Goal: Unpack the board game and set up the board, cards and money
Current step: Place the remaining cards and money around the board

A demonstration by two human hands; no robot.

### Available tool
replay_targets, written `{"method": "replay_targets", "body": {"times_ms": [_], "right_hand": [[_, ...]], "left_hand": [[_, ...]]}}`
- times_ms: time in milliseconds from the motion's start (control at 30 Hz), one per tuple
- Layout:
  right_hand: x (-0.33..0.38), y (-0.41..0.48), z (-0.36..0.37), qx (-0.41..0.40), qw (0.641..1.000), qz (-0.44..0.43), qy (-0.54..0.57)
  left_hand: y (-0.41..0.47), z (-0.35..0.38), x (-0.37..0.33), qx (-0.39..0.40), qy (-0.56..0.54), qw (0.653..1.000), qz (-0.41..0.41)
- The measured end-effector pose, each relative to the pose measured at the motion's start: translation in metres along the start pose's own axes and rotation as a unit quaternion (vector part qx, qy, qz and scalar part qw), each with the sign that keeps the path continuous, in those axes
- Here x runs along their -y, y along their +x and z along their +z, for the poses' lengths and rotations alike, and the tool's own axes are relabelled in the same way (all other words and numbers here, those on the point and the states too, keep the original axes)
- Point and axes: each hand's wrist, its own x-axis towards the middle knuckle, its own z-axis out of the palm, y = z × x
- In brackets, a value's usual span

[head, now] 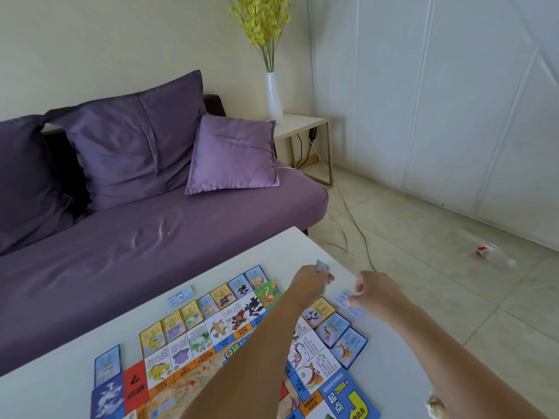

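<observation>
While the left grip (311, 282) clasps a thin wad of banknotes (322, 265) above the board's (193, 379) 1 o'clock corner, the right grip (373, 293), the nearer one, pinches one blue banknote (343, 298). That note lies on the white surface (302, 246) at the right grip's 8 o'clock, long axis running 10 to 4, just beside the edge cards (320, 311).

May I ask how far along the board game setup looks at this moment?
Done: the board lies open on the table, cards line two of its edges, and a blue note is laid out. In hand: the left hand holds a small stack, probably money, and the right hand pinches a second note. Left: setting out the rest of the stack.
</observation>
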Motion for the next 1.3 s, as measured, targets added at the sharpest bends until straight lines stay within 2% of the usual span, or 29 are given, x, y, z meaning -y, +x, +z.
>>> {"method": "replay_targets", "body": {"times_ms": [133,267,400,533,633,833,967,1300], "right_hand": [[0.010,-0.004,-0.016,-0.092,0.993,-0.043,0.064],[0.033,-0.016,-0.029,-0.125,0.975,-0.130,0.130],[0.062,-0.033,-0.037,-0.094,0.962,-0.217,0.137],[0.086,-0.058,-0.036,-0.034,0.947,-0.296,0.123],[0.104,-0.079,-0.030,-0.031,0.931,-0.351,0.099],[0.142,-0.125,0.012,-0.037,0.884,-0.465,0.029],[0.161,-0.152,0.037,-0.039,0.852,-0.522,0.001],[0.191,-0.219,0.071,0.031,0.824,-0.566,-0.021]], "left_hand": [[-0.006,-0.023,-0.013,-0.079,-0.038,0.995,0.049],[-0.025,-0.048,-0.021,-0.062,-0.171,0.983,0.033],[-0.064,-0.067,-0.009,-0.034,-0.288,0.957,0.004],[-0.103,-0.088,0.018,-0.022,-0.403,0.915,-0.028],[-0.140,-0.096,0.036,-0.031,-0.455,0.889,-0.049],[-0.202,-0.095,0.076,-0.078,-0.493,0.864,-0.064],[-0.238,-0.092,0.097,-0.098,-0.490,0.865,-0.049],[-0.329,-0.099,0.157,-0.090,-0.512,0.852,-0.058]]}}
